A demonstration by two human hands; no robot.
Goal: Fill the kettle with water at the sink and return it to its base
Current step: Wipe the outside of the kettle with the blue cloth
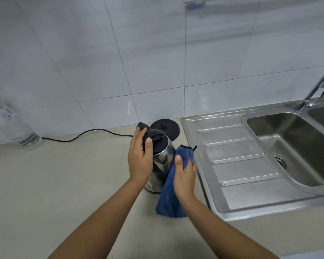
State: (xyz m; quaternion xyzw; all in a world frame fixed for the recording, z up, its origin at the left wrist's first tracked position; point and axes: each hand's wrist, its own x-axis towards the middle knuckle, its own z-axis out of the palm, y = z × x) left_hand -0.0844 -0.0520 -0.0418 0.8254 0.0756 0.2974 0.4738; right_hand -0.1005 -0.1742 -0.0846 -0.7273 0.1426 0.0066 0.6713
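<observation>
A steel kettle (162,159) with a black lid and handle stands upright on the beige counter, lid closed. My left hand (140,157) grips its handle and lid from the left. My right hand (184,174) presses a blue cloth (169,199) against the kettle's right side. The round black base (165,128) sits empty just behind the kettle, by the wall. The steel sink basin (295,146) lies to the right, with its faucet (314,90) at the far right edge.
The sink's ribbed drainboard (236,161) lies between kettle and basin. A black power cord (86,134) runs left from the base along the wall. A clear plastic bottle (15,128) stands at the far left. White tiles cover the wall behind.
</observation>
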